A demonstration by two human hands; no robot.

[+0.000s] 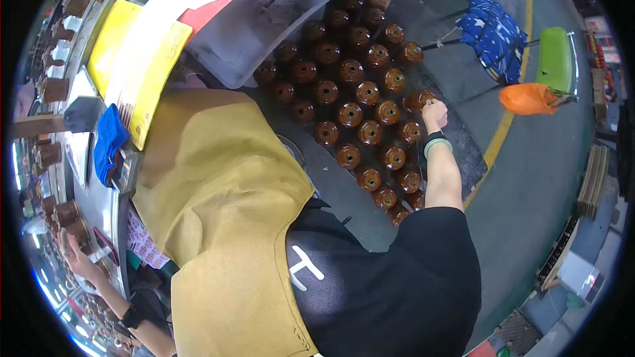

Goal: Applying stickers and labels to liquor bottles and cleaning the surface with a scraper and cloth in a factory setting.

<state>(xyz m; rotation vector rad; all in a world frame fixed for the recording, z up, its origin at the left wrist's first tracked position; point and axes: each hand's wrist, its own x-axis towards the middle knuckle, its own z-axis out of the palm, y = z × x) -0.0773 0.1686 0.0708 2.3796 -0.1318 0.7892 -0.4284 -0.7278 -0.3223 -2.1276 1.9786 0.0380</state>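
Observation:
My right arm reaches out to the right, and my right hand point(434, 116) is closed on a glossy brown ceramic insulator point(417, 101). That piece lies tilted at the right edge of a group of several similar upright insulators point(350, 114), each with a dark hole in its top. Far to the left, my left hand point(82, 264) is at the bench edge with its fingers curled around something small and greyish that I cannot make out. Beside it on the bench point(99, 205) are brown block-like pieces point(68, 214) and a dark red flat object point(106, 244).
A translucent plastic tub point(231, 59) stands beyond the insulators. Yellow panels point(159, 79) and a blue cloth point(110, 142) are at the bench. A folded blue star-patterned umbrella point(493, 33), an orange bag point(529, 99) and a green chair back point(555, 59) stand right, near a yellow floor line point(499, 139).

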